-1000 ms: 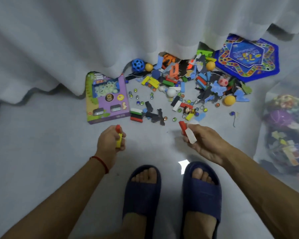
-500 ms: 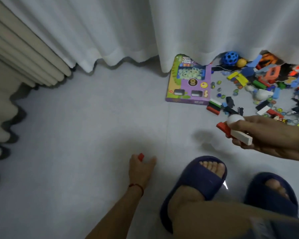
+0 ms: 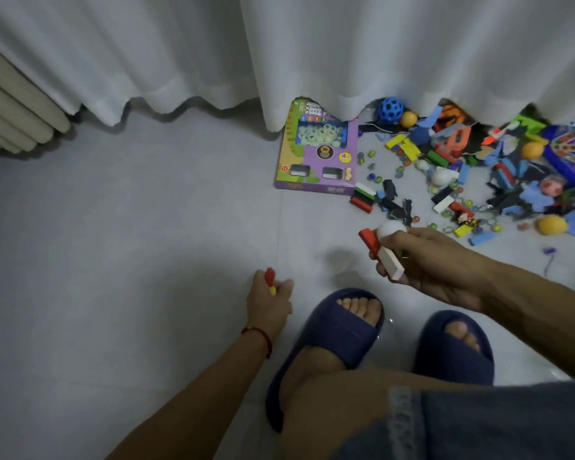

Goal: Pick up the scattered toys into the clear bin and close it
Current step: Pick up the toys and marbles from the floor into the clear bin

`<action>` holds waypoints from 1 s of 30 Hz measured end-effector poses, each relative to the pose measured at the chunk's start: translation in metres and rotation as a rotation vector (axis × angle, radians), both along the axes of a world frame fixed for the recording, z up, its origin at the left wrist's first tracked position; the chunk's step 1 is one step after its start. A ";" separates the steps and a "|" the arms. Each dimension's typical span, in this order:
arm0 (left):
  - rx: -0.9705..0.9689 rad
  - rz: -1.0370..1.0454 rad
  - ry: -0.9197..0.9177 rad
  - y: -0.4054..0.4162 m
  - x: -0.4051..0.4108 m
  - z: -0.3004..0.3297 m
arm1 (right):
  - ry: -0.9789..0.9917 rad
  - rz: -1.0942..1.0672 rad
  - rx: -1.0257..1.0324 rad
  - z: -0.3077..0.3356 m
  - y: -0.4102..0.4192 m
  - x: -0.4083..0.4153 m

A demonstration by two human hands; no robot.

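Low beside the slippers, the left hand [image 3: 269, 302] is still clamped on red and yellow blocks [image 3: 270, 281], while the right hand [image 3: 425, 260] grips blocks and a white ball [image 3: 386, 231]. Since the view swung left, the bin is no longer seen; the toy pile [image 3: 472, 180] remains uncollected.

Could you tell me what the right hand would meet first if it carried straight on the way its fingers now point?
The right hand, gripping a red block, a white block and a white ball, points left and slightly away. That way looks free: only bare floor, as far as depth can be judged.
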State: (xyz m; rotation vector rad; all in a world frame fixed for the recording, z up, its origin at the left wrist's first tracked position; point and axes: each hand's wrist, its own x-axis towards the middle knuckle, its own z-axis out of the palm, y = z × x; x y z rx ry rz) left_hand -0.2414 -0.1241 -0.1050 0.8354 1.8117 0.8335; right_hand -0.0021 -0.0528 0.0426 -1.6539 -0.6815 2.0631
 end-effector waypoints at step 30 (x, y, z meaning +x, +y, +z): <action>-0.240 -0.911 -0.618 0.089 0.419 0.253 | -0.346 -1.184 0.275 0.108 -0.123 0.334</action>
